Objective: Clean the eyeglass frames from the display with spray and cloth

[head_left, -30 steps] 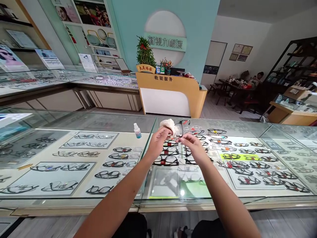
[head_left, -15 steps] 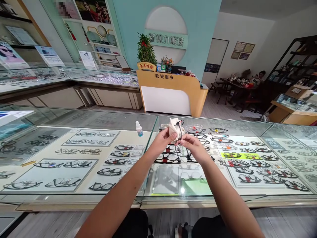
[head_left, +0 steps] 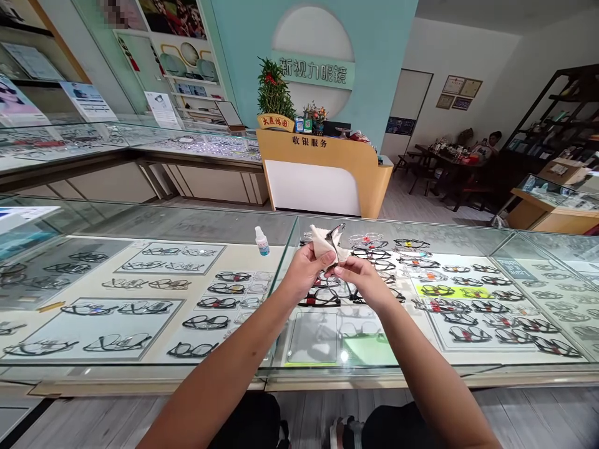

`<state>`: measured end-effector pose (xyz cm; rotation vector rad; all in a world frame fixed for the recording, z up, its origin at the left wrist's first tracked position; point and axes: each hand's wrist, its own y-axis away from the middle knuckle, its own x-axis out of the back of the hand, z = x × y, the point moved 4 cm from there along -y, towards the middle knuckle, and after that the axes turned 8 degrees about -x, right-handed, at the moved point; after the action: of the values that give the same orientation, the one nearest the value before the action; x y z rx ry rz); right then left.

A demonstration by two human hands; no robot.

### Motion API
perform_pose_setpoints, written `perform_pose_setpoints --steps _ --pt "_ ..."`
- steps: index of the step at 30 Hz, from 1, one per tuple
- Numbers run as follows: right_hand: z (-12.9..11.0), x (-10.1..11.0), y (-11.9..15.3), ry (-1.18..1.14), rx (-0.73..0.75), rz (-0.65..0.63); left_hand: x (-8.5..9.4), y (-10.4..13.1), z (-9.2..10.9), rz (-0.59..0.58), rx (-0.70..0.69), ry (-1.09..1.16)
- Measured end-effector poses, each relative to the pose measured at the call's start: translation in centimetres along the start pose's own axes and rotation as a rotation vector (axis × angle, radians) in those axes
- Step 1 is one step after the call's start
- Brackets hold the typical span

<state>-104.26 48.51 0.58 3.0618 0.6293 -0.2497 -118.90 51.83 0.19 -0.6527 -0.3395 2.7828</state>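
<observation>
Above the glass display case, my left hand (head_left: 305,269) is closed around a white cleaning cloth (head_left: 321,241), its thumb pressing on the cloth. Dark-framed eyeglasses (head_left: 335,234) stick out of the folds, mostly covered by the cloth and fingers. My right hand (head_left: 362,278) pinches the lower part of these eyeglasses with thumb and fingertips. A small white spray bottle (head_left: 262,243) with a blue label stands upright on the glass, left of my hands.
Under the glass top (head_left: 299,368) lie rows of eyeglasses (head_left: 470,335). Beyond the case stands a wooden cashier counter (head_left: 322,146) with a plant (head_left: 275,93) on it. A person (head_left: 489,146) sits at a table at the back right.
The cloth and eyeglasses have turned between my hands, so the cloth now spreads wider and a dark part of the frame leans to the upper right. Both hands stay closed.
</observation>
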Motion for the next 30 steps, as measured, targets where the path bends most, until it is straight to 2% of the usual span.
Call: perform_pose_setpoints --steps 3,5,11,15,18,25,27,30 --pt "-0.6 -0.5 0.3 0.019 -0.009 0.005 0.4 -0.1 -0.4 0.088 -0.030 -0.028" --pt "-0.7 -0.5 0.3 0.023 -0.012 0.008 0.4 -0.2 -0.3 0.092 -0.045 -0.041" --pt "-0.9 0.4 0.4 0.030 0.043 0.072 0.1 -0.6 0.9 -0.056 -0.057 0.001" --pt "-0.9 0.9 0.4 0.023 0.067 0.151 0.3 -0.5 0.9 -0.129 -0.043 -0.034" --pt "-0.8 0.6 0.3 0.057 0.063 0.146 0.5 -0.2 0.5 -0.087 -0.046 -0.096" --pt "-0.4 -0.2 0.3 0.100 0.048 0.051 1.0 -0.3 0.1 0.108 -0.135 -0.225" --pt "-0.6 -0.1 0.4 0.102 0.047 0.059 1.2 -0.5 0.2 0.090 -0.116 -0.198" --pt "-1.1 0.3 0.5 0.111 0.068 0.098 1.1 -0.7 0.7 -0.027 -0.057 -0.095"
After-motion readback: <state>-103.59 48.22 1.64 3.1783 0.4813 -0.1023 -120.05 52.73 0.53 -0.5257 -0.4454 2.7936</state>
